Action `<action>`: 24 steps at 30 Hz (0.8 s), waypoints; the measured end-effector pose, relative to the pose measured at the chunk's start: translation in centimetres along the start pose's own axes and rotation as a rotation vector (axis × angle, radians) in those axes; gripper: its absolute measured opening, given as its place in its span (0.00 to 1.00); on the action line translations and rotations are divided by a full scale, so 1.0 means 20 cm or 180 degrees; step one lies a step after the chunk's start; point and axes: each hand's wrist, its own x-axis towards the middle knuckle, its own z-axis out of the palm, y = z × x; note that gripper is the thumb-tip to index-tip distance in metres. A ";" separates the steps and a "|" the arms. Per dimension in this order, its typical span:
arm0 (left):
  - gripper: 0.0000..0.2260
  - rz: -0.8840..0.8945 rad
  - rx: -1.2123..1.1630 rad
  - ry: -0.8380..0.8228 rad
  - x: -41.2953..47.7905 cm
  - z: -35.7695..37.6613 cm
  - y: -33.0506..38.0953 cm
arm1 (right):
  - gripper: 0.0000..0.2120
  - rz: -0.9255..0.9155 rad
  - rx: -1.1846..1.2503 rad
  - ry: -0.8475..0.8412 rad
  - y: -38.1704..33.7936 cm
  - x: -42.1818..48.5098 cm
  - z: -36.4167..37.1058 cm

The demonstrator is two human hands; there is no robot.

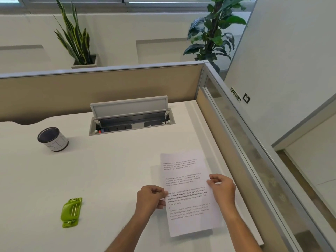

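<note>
Sheet [187,179] between left grip [151,199] and right grip [222,190]; each clamped on an edge

A white printed paper sheet [187,179] is hanging just over the right part of the white flat table [109,170]. The left hand [151,199] is pinching its left edge and the right hand [221,188] is pinching its right edge. A green plastic stapler [71,212] is lying on the table well left of the sheet. A round paper-wrapped cup [52,140] is standing farther back on the left. A grey rectangular cable box [131,122] is sitting in the table behind the sheet, its lid standing open. Beige panel partitions [109,86] are running along the back and right edges. A spiky green potted plant [76,39] and a broad-leaved green potted plant [214,33] are standing behind them.
</note>
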 end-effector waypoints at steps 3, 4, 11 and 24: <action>0.03 -0.0019 0.0114 0.0107 0.05 0.04 -0.01 | 0.09 0.0038 -0.0089 -0.0050 0.02 0.07 0.04; 0.03 -0.0032 0.0152 0.0132 0.06 0.05 -0.02 | 0.09 0.0053 -0.0117 -0.0067 0.03 0.08 0.05; 0.04 -0.0100 0.0340 0.0345 0.14 0.06 -0.04 | 0.08 0.0125 -0.0098 -0.0245 0.07 0.14 0.12; 0.07 -0.0193 0.0678 0.0340 0.23 0.07 -0.07 | 0.11 0.0119 -0.0267 -0.0419 0.12 0.21 0.14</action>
